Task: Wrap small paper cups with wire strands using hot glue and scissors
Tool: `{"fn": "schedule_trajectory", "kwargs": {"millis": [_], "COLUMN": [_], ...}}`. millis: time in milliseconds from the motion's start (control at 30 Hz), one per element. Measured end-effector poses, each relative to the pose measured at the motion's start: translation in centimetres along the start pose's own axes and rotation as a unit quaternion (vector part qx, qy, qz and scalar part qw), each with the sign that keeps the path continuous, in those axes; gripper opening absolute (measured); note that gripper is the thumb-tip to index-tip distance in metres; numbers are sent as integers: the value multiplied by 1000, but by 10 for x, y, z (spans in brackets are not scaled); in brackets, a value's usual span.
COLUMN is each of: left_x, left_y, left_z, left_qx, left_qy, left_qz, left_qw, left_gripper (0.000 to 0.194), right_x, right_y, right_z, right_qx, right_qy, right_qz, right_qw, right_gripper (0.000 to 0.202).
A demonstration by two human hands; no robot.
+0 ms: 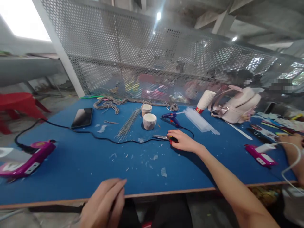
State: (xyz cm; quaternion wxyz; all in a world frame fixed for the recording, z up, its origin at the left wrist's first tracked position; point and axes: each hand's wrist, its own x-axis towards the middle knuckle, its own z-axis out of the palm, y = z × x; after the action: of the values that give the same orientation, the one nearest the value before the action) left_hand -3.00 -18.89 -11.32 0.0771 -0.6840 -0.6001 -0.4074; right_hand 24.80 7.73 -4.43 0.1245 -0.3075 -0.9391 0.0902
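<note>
My right hand [181,140] is closed around the red and black handles of the scissors [161,137], whose blades point left over the blue table. Near the front edge, my left hand [105,201] hangs with its fingers bent and slightly blurred; nothing shows in it. Just beyond the scissors stands a white-rimmed cup [149,122], with a second cup [146,108] behind it. A blue glue gun [171,118] lies to their right. On the left of the cups is a bundle of thin grey wires [129,124].
A black cable [128,142] crosses the blue table [71,183]. Phone [82,117] and power strip [40,158] lie left. Plastic sheets [200,121], stacked cups [206,100], a pink bag [239,104] and another power strip [260,155] lie right, near another person's hand [291,142].
</note>
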Motion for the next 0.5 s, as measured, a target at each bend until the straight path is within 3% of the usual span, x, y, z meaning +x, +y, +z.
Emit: {"fn": "schedule_trajectory", "kwargs": {"millis": [100, 167, 333, 500], "left_x": [50, 68, 71, 72], "left_y": [39, 59, 96, 119], "left_z": [12, 22, 58, 89], "left_qx": [-34, -25, -27, -39], "left_qy": [-27, -46, -133, -182], "left_qz": [61, 74, 160, 177], "left_qw": [997, 996, 978, 967], "left_gripper": [19, 21, 17, 15], "right_x": [-1, 0, 3, 1], "right_y": [1, 3, 9, 5], "right_z": [-3, -4, -7, -15], "right_qx": [8, 9, 11, -2], "right_qy": [-12, -14, -29, -70], "right_qz": [-4, -5, -10, -2], "right_qw": [1000, 1000, 999, 998], "right_gripper": [37, 40, 39, 50]}}
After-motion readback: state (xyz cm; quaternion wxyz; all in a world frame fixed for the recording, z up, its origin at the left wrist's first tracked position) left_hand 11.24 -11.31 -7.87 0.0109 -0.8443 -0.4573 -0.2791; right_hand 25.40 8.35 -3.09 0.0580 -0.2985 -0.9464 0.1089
